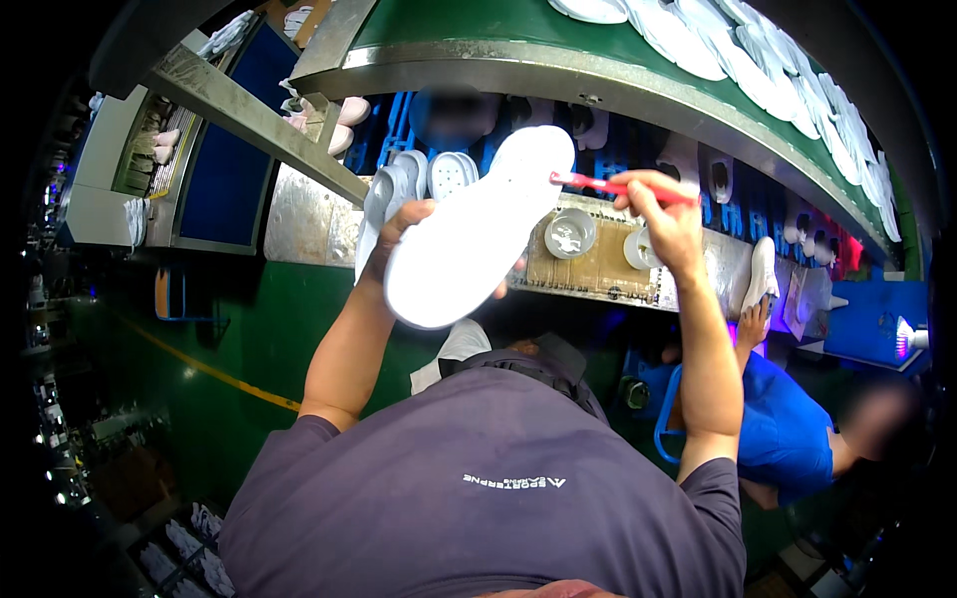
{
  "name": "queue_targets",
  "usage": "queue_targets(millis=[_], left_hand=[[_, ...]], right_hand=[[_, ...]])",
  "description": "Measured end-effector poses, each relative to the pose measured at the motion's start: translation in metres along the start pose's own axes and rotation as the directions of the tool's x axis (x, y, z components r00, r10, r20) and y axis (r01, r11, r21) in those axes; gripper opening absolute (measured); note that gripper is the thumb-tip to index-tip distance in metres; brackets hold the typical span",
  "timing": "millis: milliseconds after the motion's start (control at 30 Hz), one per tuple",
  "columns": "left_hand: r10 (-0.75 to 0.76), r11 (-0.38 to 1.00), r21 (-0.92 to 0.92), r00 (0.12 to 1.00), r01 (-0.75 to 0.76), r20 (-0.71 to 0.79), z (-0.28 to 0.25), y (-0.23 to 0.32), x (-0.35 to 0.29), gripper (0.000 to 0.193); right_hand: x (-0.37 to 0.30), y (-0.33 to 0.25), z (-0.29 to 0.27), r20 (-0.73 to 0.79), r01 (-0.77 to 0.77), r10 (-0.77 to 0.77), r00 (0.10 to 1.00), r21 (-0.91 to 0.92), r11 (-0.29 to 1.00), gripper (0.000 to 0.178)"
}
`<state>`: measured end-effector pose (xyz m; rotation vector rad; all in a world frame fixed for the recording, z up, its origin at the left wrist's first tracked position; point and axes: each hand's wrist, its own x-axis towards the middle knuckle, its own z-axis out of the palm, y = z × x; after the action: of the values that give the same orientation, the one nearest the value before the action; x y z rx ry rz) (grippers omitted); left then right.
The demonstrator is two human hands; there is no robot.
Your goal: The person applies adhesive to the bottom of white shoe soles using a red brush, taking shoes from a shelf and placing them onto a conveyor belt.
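My left hand [399,231] grips a white shoe sole [469,231] from both sides, its thumb on the left edge and fingertips showing past the right edge. The sole is tilted, its wider end toward me. My right hand [660,214] is closed around a slim red-handled brush [598,183]. The brush's head meets the sole's right edge near the far end. Beyond and below the sole, a clear cup [569,235] with pale contents stands on the metal ledge, and a second cup [639,251] stands beneath my right wrist.
More white soles [452,173] stand on the ledge [309,221] behind my left hand. Shoes sit on a blue rack under the green conveyor [478,22], which carries several white soles [678,40]. To my right, a person in a blue shirt [783,429] handles a white shoe [761,274].
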<state>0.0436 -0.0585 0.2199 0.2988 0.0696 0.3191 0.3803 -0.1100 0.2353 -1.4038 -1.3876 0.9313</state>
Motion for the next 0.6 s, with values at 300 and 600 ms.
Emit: queue_targets(millis=[300, 600], left_hand=[[0.264, 0.765, 0.629, 0.958, -0.14, -0.109, -0.009, 0.007, 0.022, 0.115], [0.209, 0.638, 0.767, 0.973, -0.061, -0.097, 0.001, 0.006, 0.03, 0.127]], right_hand=[[-0.052, -0.028, 0.018, 0.145, -0.024, 0.001, 0.989, 0.157, 0.987, 0.023], [0.018, -0.026, -0.001, -0.087, 0.247, -0.238, 0.967, 0.116, 0.962, 0.024]])
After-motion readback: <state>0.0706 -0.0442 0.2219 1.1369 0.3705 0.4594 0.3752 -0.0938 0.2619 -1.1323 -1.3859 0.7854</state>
